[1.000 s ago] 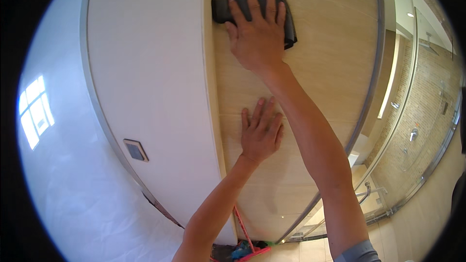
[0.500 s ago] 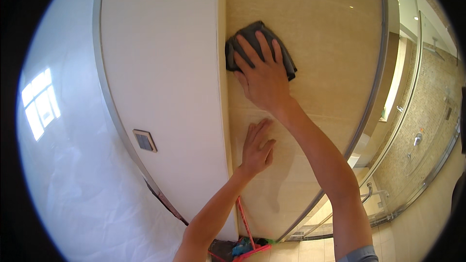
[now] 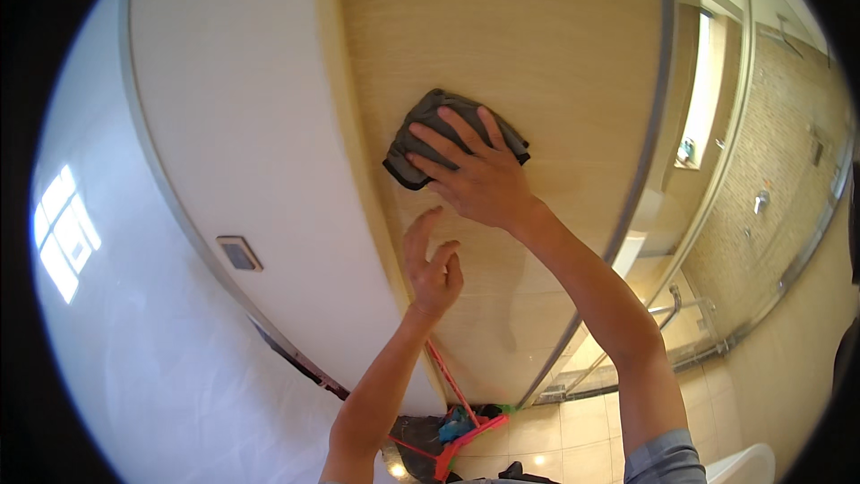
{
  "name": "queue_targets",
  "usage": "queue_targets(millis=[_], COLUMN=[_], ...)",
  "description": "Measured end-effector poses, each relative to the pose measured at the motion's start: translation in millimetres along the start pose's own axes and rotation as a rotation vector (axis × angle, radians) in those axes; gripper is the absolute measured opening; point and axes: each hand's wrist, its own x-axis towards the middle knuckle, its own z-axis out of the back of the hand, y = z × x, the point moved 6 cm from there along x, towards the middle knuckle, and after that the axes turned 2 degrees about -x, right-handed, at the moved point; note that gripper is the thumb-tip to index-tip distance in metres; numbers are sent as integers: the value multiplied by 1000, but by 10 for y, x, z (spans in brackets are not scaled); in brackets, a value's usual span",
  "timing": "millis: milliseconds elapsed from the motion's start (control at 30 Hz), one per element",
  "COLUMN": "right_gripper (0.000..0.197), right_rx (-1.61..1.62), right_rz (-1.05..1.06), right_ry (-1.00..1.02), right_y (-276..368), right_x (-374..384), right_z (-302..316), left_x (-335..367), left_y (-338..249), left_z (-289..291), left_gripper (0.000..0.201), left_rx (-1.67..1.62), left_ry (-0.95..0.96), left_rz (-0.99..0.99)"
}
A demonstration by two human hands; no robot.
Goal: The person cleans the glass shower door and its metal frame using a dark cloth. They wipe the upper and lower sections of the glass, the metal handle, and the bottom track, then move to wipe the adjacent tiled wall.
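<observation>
My right hand (image 3: 484,181) presses a dark grey cloth (image 3: 408,148) with black edging flat against the glossy beige wall panel (image 3: 537,45). Its fingers are spread over the cloth, which is bunched along its left side. Lower and to the left, my left hand (image 3: 434,271) is raised before the panel near its left edge. The fingers there are half bent and apart, with nothing between them. I cannot tell whether they touch the panel.
A white wall face (image 3: 242,81) with a switch plate (image 3: 239,254) adjoins the panel on the left. Below, a pink-red long-handled tool (image 3: 461,444) and a dark bag (image 3: 417,453) lie on the tiled floor. A glass shower enclosure (image 3: 752,206) stands to the right.
My right hand has slid the cloth down the panel, away from the left corner edge. My left hand's fingers have spread further apart. The view has shifted somewhat.
</observation>
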Motion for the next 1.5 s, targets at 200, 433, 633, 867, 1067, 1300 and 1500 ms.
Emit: queue_targets(millis=[200, 433, 633, 867, 1067, 1300, 1500], right_gripper=[46, 52, 49, 48, 47, 52, 49], right_rx=[-258, -360, -299, -395, -351, -120, -452], right_rz=[-275, -599, -704, -616, -467, -115, -431], right_ry=[-39, -146, -167, -340, -383, -131, -392], right_y=[-781, -918, -365, -951, -707, -288, -902], right_x=[-746, -1636, -2466, -1023, 332, 199, 396], right_z=[580, 537, 124, 602, 472, 135, 658], left_x=[349, 284, 202, 82, 66, 211, 922], left_y=[-35, 67, 184, 392, 386, 362, 296], left_z=[-193, -385, -426, -493, -551, -315, -351], left_gripper=[20, 22, 24, 24, 25, 32, 36], left_rx=[88, 294, 318, 411, 387, 301, 296], left_ry=[3, 125, 144, 157, 124, 144, 79], left_rz=[-76, 16, -28, -85, -68, -51, -68])
